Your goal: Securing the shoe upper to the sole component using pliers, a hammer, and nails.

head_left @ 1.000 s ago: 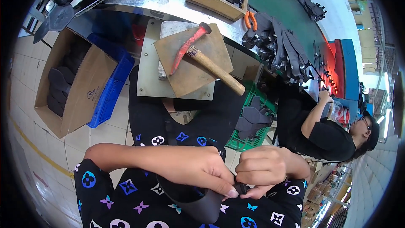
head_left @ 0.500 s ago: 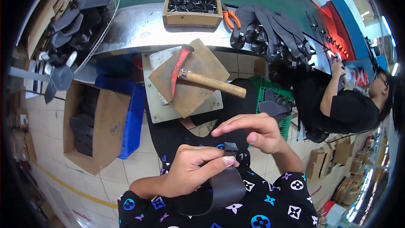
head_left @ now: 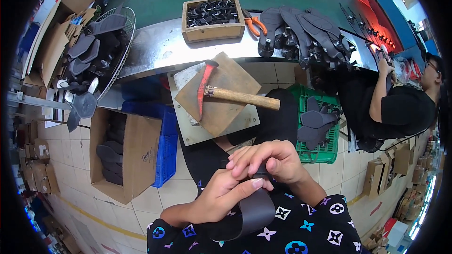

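Note:
My left hand is closed around a dark, curved shoe sole, its thumb pressed near the small black heel block. The broad smooth band of the sole hangs below the hand over my lap. Cupped over the top of the block is my right hand, its fingers bent and meeting those of the left. Most of the block is hidden by the fingers. Ahead of my hands, a red-headed hammer with a wooden handle lies across a brown square board on a pale plate.
A wooden box of small black parts stands on the metal bench edge beside orange-handled pliers and several dark soles. Soles fill a wire basket, a carton and a green crate. A co-worker sits at right.
My right hand has come down and left, from hovering apart to closing over the heel block against my left hand. The view has shifted slightly; the hammer lies as before.

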`<state>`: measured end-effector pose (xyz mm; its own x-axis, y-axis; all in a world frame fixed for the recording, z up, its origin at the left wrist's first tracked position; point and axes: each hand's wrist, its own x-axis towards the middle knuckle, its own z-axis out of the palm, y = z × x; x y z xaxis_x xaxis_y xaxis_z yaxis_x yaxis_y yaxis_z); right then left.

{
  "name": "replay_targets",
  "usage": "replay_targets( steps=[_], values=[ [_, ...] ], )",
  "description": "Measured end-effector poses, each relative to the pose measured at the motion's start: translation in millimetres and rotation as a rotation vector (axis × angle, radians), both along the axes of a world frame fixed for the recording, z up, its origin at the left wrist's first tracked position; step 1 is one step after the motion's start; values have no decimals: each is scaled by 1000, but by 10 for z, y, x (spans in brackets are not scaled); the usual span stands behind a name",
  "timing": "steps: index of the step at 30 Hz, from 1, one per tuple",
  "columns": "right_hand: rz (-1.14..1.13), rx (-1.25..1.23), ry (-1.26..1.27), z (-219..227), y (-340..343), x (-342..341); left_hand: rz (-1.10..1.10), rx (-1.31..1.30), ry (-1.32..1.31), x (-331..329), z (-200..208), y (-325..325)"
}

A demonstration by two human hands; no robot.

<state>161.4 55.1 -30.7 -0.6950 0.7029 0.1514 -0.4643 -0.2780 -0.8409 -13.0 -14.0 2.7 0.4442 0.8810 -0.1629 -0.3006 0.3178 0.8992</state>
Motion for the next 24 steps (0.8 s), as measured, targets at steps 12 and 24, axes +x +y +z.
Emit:
replay_targets(
  steps=[12, 24],
  values=[
    [-590, 546, -530, -81, 402, 392, 974, 412, 584, -796, 219, 777],
    [-1848, 1025, -1339, -211, 2926, 2178, 1557, 575, 1592, -3003, -120, 1344]
  ],
)
